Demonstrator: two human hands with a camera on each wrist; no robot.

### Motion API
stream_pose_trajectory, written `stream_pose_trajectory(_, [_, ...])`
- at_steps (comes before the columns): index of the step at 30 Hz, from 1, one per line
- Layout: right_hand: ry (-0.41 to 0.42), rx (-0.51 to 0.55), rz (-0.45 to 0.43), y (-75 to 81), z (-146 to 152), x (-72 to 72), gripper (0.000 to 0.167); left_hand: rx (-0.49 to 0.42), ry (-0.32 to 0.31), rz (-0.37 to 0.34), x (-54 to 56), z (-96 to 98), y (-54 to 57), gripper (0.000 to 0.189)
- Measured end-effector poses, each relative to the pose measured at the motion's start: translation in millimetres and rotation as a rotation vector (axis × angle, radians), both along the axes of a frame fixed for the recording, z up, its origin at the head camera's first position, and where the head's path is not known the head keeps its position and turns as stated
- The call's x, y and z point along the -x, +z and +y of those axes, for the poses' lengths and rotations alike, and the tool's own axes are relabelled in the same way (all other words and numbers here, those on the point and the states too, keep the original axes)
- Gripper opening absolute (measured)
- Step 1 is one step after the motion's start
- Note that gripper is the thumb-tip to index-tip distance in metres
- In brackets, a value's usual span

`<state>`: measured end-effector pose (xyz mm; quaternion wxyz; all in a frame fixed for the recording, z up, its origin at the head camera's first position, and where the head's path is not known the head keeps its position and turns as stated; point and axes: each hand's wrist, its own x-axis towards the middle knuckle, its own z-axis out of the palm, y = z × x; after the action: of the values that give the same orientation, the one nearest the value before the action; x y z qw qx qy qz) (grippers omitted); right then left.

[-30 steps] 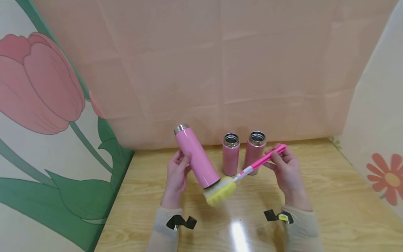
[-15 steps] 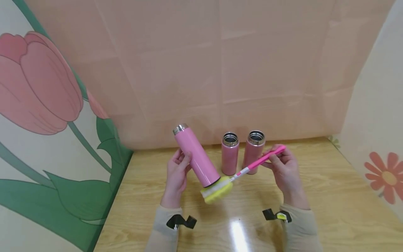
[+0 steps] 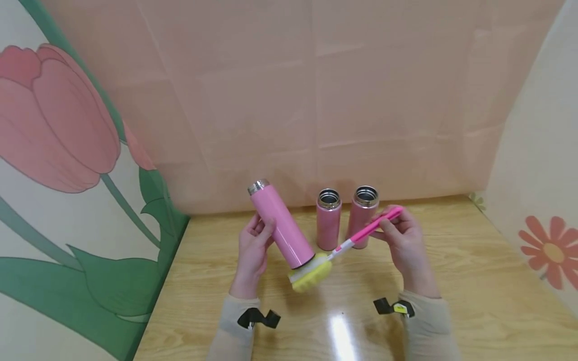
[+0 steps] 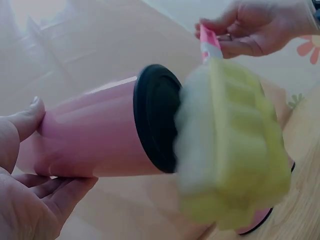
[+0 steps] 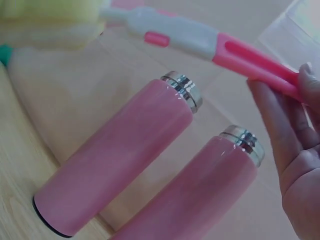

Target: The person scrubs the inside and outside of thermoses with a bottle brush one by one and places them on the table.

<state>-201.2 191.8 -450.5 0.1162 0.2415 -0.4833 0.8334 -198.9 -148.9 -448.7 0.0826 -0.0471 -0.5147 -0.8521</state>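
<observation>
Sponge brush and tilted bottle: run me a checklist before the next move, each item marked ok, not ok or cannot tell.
1. Left hand holds the tilted bottle: ok.
2. Right hand holds the brush handle: ok.
3. Sponge head beside the bottle's black base: ok.
4. Sponge pressed firmly on that base: cannot tell.
5. Left standing bottle and right standing bottle upright on the table: ok.
6. Both standing bottles capped: not ok, mouths open.
</observation>
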Motion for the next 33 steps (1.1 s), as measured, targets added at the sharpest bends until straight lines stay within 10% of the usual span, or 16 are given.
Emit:
stream_pose_trajectory(20, [-0.148, -0.094, -0.109, 20.4, 18.7, -14.0, 0.009, 0.232, 0.231, -0.088, 10.4, -63.0, -30.2, 0.083])
stream_pose_trajectory(33, [-0.271, 0.102, -0.269, 14.2, 31.3, -19.6, 0.011, 0.389, 0.363, -0.075, 29.2, -141.9, -45.1, 0.082])
